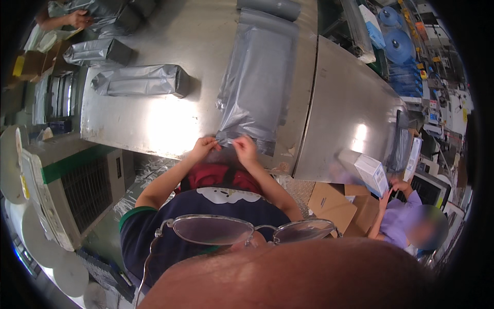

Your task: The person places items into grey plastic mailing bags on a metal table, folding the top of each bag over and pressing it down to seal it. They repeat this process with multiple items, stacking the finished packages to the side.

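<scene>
I found the grey plastic bag point(262, 72) lying lengthwise on the steel table point(203, 49), directly before the wearer. The left hand point(206, 146) and right hand point(246, 148) held its near end in narrow pinches. To the left, a long silver-grey parcel point(141, 81) and a shorter silver-grey parcel point(100, 52) appeared wrapped; I judged the bag's near end unfinished. Its contents were concealed, the film between the fingertips was indistinct, and a co-worker's forearm point(54, 22) was cut off upper left.

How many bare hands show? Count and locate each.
5: left hand and right hand at the near end of the gray plastic package; one coworker's hand, upper left; another coworker's two hands near the white cardboard box. Others may be hidden.
</scene>
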A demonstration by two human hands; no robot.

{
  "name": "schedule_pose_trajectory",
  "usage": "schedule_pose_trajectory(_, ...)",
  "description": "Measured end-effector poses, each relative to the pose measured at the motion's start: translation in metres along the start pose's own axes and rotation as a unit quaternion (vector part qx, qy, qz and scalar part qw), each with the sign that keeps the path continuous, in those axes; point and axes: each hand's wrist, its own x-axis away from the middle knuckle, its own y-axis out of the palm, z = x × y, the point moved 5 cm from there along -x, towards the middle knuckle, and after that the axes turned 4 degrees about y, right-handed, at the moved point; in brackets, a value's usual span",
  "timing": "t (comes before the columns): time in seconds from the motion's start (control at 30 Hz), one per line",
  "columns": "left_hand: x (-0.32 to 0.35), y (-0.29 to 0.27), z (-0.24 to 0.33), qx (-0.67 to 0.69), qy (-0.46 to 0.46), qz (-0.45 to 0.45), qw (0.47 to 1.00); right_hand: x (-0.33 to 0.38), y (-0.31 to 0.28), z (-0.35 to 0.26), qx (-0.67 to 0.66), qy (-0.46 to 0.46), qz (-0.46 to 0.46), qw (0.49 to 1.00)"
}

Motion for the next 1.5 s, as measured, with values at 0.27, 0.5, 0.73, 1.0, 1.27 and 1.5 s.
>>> schedule_pose_trajectory(0.27,-0.005,0.005,0.096,-0.670,0.442,-0.025,0.596,0.097,-0.160,0.027,0.505,0.112,-0.391,0.761)
schedule_pose_trajectory(0.5,-0.058,-0.002,0.097,-0.516,0.444,-0.096,0.726,-0.026,-0.114,0.038,0.412,-0.302,-0.219,0.831)
schedule_pose_trajectory(0.73,-0.113,-0.036,0.063,-0.034,0.074,0.284,0.955,-0.088,-0.125,0.049,0.145,0.080,0.097,0.981)
schedule_pose_trajectory(1.0,-0.141,-0.009,0.068,0.160,-0.064,0.060,0.983,-0.101,-0.081,0.035,0.232,-0.055,0.031,0.971)
schedule_pose_trajectory(1.27,0.014,-0.095,0.159,-0.462,0.138,0.044,0.875,-0.062,-0.086,-0.010,-0.080,0.071,0.005,0.994)
schedule_pose_trajectory(1.5,0.079,-0.204,0.155,-0.754,0.002,0.155,0.638,-0.130,0.090,-0.080,0.026,-0.148,-0.247,0.957)
